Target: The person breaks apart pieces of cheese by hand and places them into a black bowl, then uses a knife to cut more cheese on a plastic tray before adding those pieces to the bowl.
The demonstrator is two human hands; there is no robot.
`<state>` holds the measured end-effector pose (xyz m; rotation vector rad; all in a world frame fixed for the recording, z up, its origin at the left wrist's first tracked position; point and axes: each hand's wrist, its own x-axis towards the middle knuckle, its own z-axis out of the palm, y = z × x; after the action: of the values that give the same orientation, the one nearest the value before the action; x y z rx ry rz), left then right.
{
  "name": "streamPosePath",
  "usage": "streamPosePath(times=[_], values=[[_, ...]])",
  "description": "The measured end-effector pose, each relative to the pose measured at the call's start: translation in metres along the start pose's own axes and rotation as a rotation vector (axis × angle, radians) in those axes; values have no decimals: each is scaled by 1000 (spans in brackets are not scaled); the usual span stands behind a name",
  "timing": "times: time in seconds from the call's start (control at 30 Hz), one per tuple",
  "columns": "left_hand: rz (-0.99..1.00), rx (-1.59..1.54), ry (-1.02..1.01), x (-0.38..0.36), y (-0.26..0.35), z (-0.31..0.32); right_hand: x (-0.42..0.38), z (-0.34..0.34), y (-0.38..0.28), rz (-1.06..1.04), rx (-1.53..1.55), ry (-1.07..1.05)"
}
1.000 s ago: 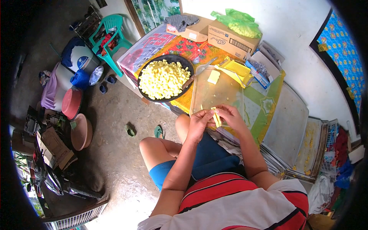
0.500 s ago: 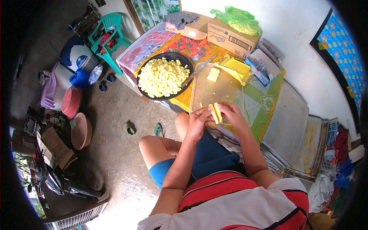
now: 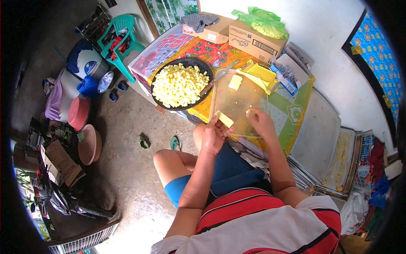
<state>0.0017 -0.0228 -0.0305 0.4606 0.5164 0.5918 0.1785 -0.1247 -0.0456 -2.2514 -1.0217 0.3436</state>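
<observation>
My left hand (image 3: 215,137) grips a smooth, pale yellow rectangular block (image 3: 224,119) above the near edge of a clear plastic board (image 3: 237,103). To its right, my right hand (image 3: 262,123) pinches a small yellow bit (image 3: 249,111) between fingertips, over the same board. Farther up the board lies a flat pale yellow slab (image 3: 235,82). A knife (image 3: 218,77) with a brown handle rests between the board and a round black tray (image 3: 157,94). That tray is heaped with short pale yellow pieces (image 3: 179,84).
A yellow ridged plastic tool (image 3: 260,74) lies at the board's far right, by a blue and white box (image 3: 284,79). Cardboard boxes (image 3: 253,44) line the table's back. Metal trays (image 3: 315,135) lean at the right; basins (image 3: 89,144) and slippers (image 3: 174,143) are left.
My hands have moved apart. The block stays in my left hand, now turned flat face up, while my right hand has come away rightward with a small yellow bit.
</observation>
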Motion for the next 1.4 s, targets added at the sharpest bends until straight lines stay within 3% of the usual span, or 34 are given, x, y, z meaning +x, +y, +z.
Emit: streamPosePath(times=[0.2,0.4,0.5,0.7,0.9,1.4], values=[[-5,44,-14,2,0,-2,0,6,2,-385,-130,271],[-4,56,-120,0,-8,2,-12,23,-34,-7,1031,-378],[5,122,-143,-2,-10,4,-14,20,-45,-61,1104,-424],[88,299,-71,-8,5,5,-12,12,-38,-137,939,-309],[186,377,-107,-5,10,6,-15,-8,-40,-46,891,-381],[62,263,-134,-6,6,2,-20,-15,-47,-22,944,-438]])
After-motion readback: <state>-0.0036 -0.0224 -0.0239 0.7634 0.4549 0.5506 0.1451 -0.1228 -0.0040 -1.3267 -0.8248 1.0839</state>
